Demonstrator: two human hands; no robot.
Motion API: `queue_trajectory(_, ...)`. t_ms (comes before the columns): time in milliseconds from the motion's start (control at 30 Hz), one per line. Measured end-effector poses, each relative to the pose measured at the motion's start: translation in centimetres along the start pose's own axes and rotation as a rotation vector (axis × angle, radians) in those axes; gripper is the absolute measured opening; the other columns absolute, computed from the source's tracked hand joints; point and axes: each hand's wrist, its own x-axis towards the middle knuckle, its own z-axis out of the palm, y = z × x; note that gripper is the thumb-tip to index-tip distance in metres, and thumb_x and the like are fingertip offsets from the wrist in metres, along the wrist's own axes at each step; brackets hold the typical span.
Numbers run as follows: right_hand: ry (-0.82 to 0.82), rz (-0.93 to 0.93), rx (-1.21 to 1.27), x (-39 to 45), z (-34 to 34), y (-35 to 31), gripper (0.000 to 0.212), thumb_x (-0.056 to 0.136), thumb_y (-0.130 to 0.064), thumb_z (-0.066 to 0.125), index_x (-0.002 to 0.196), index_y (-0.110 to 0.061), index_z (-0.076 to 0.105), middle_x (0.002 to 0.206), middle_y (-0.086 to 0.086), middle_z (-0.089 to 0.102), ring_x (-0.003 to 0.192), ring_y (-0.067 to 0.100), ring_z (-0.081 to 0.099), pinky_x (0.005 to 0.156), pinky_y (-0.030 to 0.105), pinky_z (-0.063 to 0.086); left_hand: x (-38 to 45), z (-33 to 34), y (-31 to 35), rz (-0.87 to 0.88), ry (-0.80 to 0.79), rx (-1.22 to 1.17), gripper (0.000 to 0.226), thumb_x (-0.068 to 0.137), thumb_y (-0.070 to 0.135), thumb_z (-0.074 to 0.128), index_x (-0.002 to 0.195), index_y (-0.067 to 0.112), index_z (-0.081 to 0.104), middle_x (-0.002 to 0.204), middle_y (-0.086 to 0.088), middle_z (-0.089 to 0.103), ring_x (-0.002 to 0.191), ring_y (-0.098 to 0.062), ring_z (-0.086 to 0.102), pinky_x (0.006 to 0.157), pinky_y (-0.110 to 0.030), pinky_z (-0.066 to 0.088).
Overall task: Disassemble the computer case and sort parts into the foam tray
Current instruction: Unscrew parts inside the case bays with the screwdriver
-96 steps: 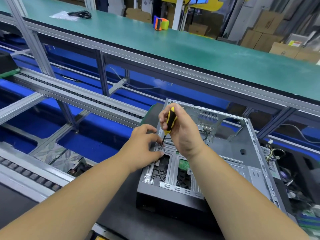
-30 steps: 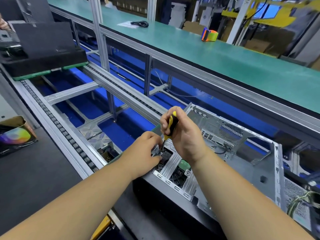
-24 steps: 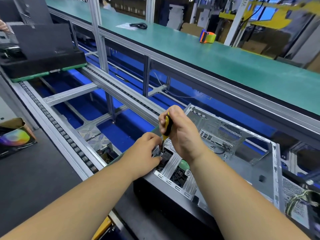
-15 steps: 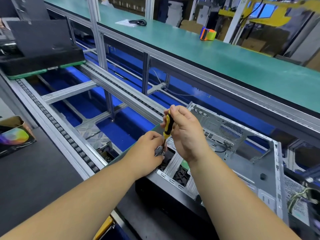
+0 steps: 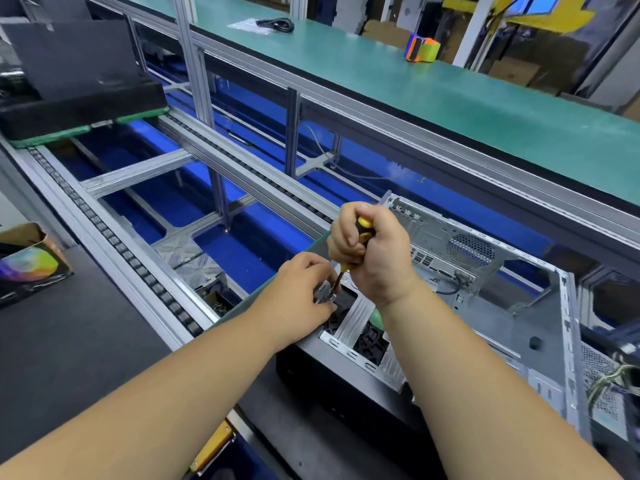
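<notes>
An open grey metal computer case (image 5: 519,327) lies on its side on the conveyor, inside facing up. My right hand (image 5: 372,252) grips a yellow-and-black screwdriver (image 5: 363,227) upright, with the tip down at the case's near-left corner. My left hand (image 5: 304,289) sits beside the tip, fingers curled, pinching a small metal piece at the drive bracket (image 5: 358,320); the piece itself is mostly hidden. A black foam tray (image 5: 79,109) with a dark panel leaning in it stands far left on the conveyor.
A green bench (image 5: 450,95) runs behind, carrying an orange-green tape roll (image 5: 423,48) and a black cable (image 5: 277,24). Aluminium conveyor rails (image 5: 145,271) and blue gaps lie to the left. A colourful box (image 5: 29,265) sits on the dark mat at left. Loose wires (image 5: 616,375) at right.
My right hand has closed its fingers round the screwdriver handle again after loosening them half a second ago. My left hand stays at the tip. The view has shifted slightly.
</notes>
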Motion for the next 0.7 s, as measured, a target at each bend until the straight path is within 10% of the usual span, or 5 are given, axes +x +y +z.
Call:
queue_trajectory(167, -0.139, 0.094, -0.285, 0.6, 0.3, -1.2, 0.027, 0.088, -0.021, 0.038, 0.069, -0.005, 0.046, 0.057, 0.008, 0.034, 0.054, 0.019, 0.030, 0.052, 0.032, 0.024, 0.6, -1.5, 0.3, -0.079, 0.049, -0.537, 0.039, 0.070, 0.062, 0.066, 0.107, 0.048, 0.061, 0.112, 0.022, 0.062, 0.109, 0.000, 0.057, 0.095, -0.029, 0.046)
queue_trajectory(267, -0.055, 0.043, -0.783, 0.5, 0.7, -2.2, 0.021, 0.094, -0.024, 0.046, 0.076, -0.015, 0.050, 0.080, 0.005, 0.047, 0.073, 0.016, 0.046, 0.067, 0.030, 0.035, 1.1, -1.6, 0.2, -0.061, 0.055, -0.703, 0.034, 0.076, 0.054, 0.071, 0.106, 0.037, 0.067, 0.105, 0.006, 0.071, 0.103, -0.018, 0.066, 0.098, -0.051, 0.048)
queue_trajectory(467, 0.125, -0.090, -1.642, -0.6, 1.4, -3.5, 0.027, 0.100, -0.041, 0.041, 0.081, -0.022, 0.042, 0.065, -0.002, 0.048, 0.066, 0.025, 0.046, 0.053, 0.035, 0.029, 1.3, -1.8, 1.1, 0.012, 0.087, -0.823, 0.025, 0.087, 0.036, 0.068, 0.109, 0.027, 0.071, 0.104, 0.001, 0.074, 0.099, -0.013, 0.066, 0.091, -0.040, 0.047)
queue_trajectory(700, 0.154, -0.053, -1.713, -0.9, 1.1, -3.3, 0.022, 0.098, -0.041, 0.046, 0.087, -0.023, 0.041, 0.063, -0.004, 0.048, 0.063, 0.023, 0.048, 0.048, 0.031, 0.025, 2.0, -3.2, 1.5, 0.133, 0.029, -0.650, 0.011, 0.084, 0.022, 0.071, 0.090, 0.031, 0.075, 0.090, 0.004, 0.075, 0.091, -0.010, 0.068, 0.087, -0.028, 0.051)
